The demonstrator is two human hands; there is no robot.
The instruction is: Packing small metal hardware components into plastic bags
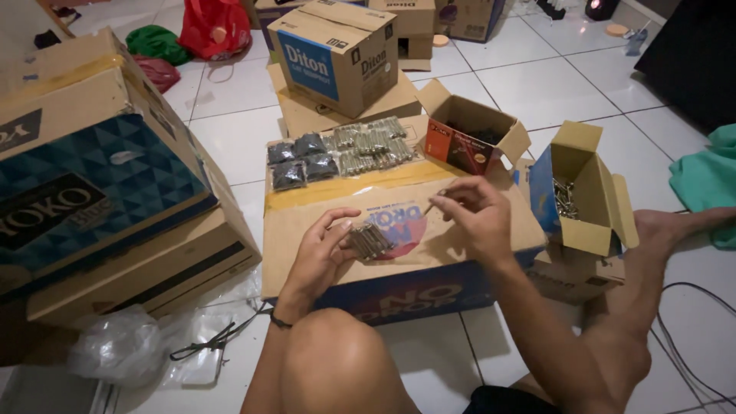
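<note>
Head view, looking down on a person seated on the tiled floor (537,92), working over a flat carton (399,230) that serves as the worktop. We see the left hand (326,249) curled, palm up, around a bundle of long metal screws (370,240); the fingers are partly closed and the bundle rests between the fingertips and the thumb. The bundle's long axis runs roughly from the left hand's fingertips toward the near right, and its free end points to the right hand. We cannot tell which end carries the heads.

The right hand (471,218) hovers just beside and slightly beyond the bundle, its thumb and forefinger pinched shut on a single screw (434,201). This screw lies slanted, its long axis running from the pinch down and toward the left hand, so that its free tip points at the bundle. The two are near but apart. The right hand is the nearer one to the single screw; the left alone bears the bundle.

Beyond both hands, on the far part of the same carton, lie rows of bagged screw packets (376,146) and, to their left, dark packets (303,161). Beyond the right hand stands an open red-sided box (471,138); to the right of that hand an open blue-sided box (586,192) holds loose metal pieces. To the left of the left hand, stacked cartons (100,176).
</note>
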